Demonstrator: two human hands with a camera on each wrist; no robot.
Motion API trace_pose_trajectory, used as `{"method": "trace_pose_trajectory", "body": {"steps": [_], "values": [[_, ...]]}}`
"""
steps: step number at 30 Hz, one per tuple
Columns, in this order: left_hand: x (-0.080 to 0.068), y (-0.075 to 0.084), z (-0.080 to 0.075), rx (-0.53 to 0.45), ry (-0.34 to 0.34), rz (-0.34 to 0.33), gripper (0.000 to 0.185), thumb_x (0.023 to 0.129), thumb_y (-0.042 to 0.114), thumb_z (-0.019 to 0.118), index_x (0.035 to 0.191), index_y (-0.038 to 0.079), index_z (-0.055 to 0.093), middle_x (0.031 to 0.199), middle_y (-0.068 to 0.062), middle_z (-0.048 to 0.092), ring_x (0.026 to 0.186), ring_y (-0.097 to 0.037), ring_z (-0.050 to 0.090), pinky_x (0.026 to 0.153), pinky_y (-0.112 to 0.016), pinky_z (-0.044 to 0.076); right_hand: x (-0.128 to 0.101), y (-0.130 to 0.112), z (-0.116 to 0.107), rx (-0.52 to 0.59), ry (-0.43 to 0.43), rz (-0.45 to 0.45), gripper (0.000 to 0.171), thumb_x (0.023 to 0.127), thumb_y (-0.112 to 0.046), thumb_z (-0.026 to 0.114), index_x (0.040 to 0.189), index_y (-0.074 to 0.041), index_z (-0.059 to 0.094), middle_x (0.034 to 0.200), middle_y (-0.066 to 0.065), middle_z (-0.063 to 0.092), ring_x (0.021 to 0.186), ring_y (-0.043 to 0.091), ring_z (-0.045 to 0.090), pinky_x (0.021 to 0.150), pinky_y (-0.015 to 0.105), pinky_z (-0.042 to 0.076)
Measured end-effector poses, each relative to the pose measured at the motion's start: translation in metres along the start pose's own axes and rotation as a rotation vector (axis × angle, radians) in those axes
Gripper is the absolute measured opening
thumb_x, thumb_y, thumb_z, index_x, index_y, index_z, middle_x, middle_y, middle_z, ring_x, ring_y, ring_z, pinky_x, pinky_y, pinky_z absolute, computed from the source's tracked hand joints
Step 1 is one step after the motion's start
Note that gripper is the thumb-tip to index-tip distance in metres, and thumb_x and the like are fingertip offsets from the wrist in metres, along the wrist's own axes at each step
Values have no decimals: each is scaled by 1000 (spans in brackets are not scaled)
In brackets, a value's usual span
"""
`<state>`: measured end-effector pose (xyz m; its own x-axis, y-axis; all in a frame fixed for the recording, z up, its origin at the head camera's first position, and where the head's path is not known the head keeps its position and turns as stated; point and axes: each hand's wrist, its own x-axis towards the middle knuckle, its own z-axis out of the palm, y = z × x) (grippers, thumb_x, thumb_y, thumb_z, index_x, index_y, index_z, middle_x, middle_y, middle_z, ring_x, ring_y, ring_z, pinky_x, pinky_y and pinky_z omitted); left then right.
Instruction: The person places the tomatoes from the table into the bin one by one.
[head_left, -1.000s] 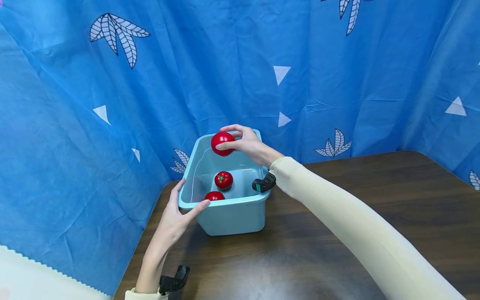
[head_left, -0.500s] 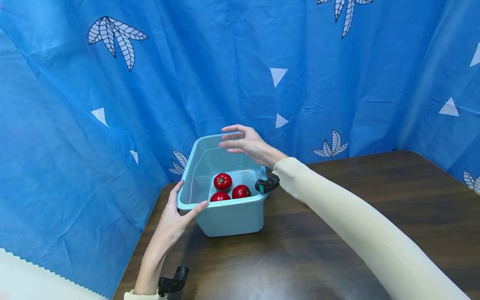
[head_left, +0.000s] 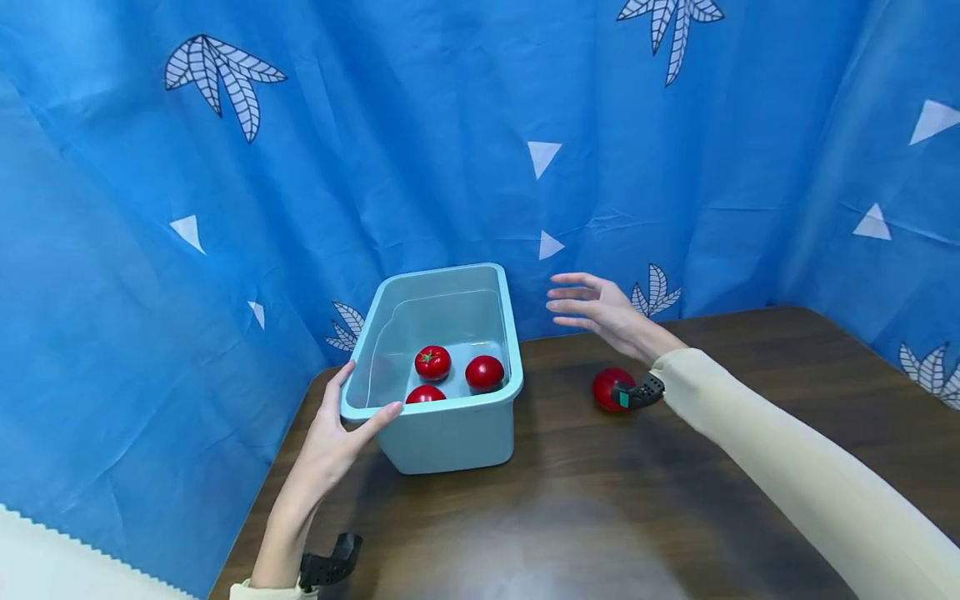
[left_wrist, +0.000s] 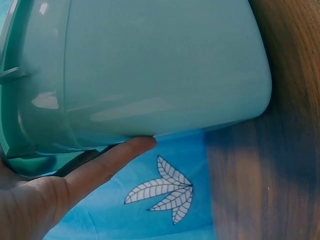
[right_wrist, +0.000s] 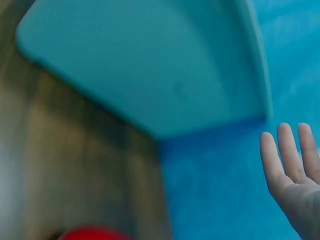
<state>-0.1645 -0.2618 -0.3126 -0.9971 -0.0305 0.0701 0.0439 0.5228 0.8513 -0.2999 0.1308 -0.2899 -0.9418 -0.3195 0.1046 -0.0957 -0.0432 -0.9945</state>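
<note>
The left hand (head_left: 335,433) grips the near-left rim of the pale teal plastic tub (head_left: 450,433), thumb hooked over its edge. The tub stands on the dark wooden worktop (head_left: 600,517) and holds three red tomatoes (head_left: 432,362). The right hand (head_left: 600,310) hovers with fingers (right_wrist: 285,150) spread, holding nothing, above a fourth red tomato (head_left: 606,387) lying on the worktop right of the tub.

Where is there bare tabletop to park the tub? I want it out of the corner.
Bare table lies in front of the tub and right of the loose tomato, out to the curtain. It is crowded between tub and tomato, under the right hand.

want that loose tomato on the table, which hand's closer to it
Right. The right hand hovers open just above the tomato; the left hand holds the bin rim, farther off.
</note>
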Motion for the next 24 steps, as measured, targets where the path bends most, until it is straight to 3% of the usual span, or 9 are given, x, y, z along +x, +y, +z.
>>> {"method": "trace_pose_trajectory", "body": {"steps": [5,10,19,24], "values": [[-4,-4,-6,5,6,-10,106,95,45,74,169,15,5,167,-20,23,146,-46,34,111,-70,38,-27,34,-24,-17,25,72,62,104,-7,64,158,3,34,158,28,39,117,16,67,109,40,48],[-5,-6,-9,14,13,-13,105,96,44,73,169,14,3,166,-22,22,145,-47,33,113,-72,35,-46,60,-39,-92,73,97,65,101,-14,71,155,3,38,154,28,45,120,21,68,115,48,42],[-5,-4,-1,11,-3,2,104,97,41,72,168,11,3,166,-24,22,144,-48,33,114,-73,33,-77,97,-54,-225,132,134,70,97,-18,74,155,1,39,157,30,39,142,48,38,117,65,34],[-2,1,2,17,-8,12,105,97,43,72,169,11,2,166,-24,21,145,-48,33,113,-72,33,-84,108,-48,-293,216,149,69,94,-17,78,151,1,44,156,30,41,140,49,38,114,65,38]]}}
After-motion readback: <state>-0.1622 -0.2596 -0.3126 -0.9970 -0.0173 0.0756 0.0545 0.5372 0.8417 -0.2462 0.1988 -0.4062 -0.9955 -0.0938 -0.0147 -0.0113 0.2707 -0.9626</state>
